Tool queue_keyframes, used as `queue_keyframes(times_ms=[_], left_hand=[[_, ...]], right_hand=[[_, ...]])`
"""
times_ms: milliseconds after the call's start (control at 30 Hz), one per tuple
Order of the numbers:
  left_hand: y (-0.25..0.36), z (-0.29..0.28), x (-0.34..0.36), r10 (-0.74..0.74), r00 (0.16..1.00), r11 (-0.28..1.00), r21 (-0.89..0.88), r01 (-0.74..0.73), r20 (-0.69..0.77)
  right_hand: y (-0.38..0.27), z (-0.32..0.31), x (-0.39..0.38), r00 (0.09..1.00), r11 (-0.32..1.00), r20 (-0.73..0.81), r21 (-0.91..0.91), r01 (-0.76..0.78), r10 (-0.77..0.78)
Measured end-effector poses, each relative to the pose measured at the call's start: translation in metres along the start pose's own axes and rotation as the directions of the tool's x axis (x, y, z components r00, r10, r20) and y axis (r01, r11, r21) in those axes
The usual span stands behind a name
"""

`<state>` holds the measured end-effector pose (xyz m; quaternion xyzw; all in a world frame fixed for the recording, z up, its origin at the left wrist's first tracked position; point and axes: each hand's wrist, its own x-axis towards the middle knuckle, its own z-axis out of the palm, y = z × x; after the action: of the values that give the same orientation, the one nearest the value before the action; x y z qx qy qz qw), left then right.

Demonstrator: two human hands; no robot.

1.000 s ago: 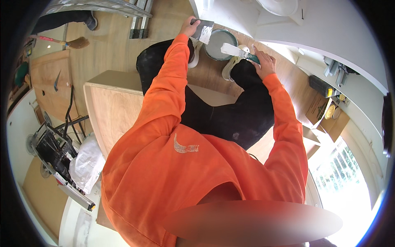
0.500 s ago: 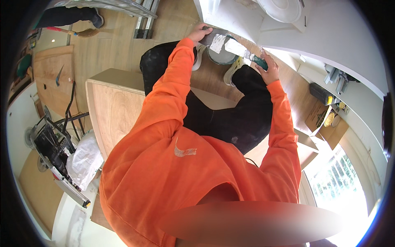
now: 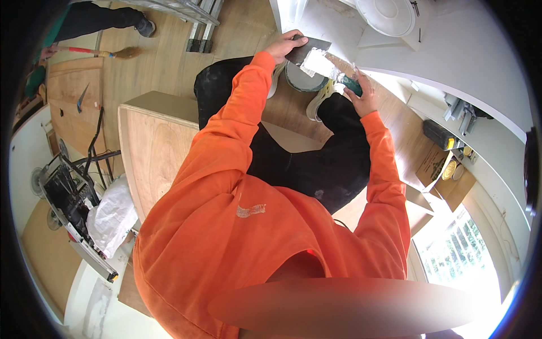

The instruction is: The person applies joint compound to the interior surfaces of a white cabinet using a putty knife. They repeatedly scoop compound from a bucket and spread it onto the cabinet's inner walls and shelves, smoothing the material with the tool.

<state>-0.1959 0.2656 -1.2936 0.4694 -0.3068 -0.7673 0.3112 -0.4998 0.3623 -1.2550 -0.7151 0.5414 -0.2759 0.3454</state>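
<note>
My left hand grips a dark flat scraper plate by its left end, with the thumb on top. My right hand is closed around the green handle of a putty knife, its blade coated in thick white paste. Over the plate's right part the knife's blade overlaps it, and paste lies where they meet. Under both tools a round bucket of greyish material stands on the floor between my feet; the tools hide part of its rim.
I sit on a wooden box. A white cabinet rises ahead at right, with a white round lid inside. A ladder stands at far left; beyond it a person's leg and a broom show.
My left hand has moved right with the plate, and my right hand slightly left, bringing knife and plate together. The paste-covered blade now overlaps the plate. At far left, the broom has shifted.
</note>
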Motion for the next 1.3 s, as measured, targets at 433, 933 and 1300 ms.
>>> queue_keyframes(times_ms=[433,933,1300], left_hand=[[0.006,0.009,-0.019,0.003,1.0,0.997,-0.076,-0.004,-0.014],[0.01,-0.004,-0.015,0.03,0.999,0.978,-0.203,-0.036,-0.034],[0.001,-0.003,-0.013,0.013,0.98,0.995,-0.092,-0.032,-0.198]], right_hand=[[0.004,0.012,-0.007,0.997,1.0,0.077,-0.006,0.012,-0.012],[0.022,-0.004,-0.018,0.991,0.998,0.129,-0.062,-0.029,0.037],[-0.022,0.009,-0.007,0.991,0.996,-0.124,0.063,0.062,-0.054]])
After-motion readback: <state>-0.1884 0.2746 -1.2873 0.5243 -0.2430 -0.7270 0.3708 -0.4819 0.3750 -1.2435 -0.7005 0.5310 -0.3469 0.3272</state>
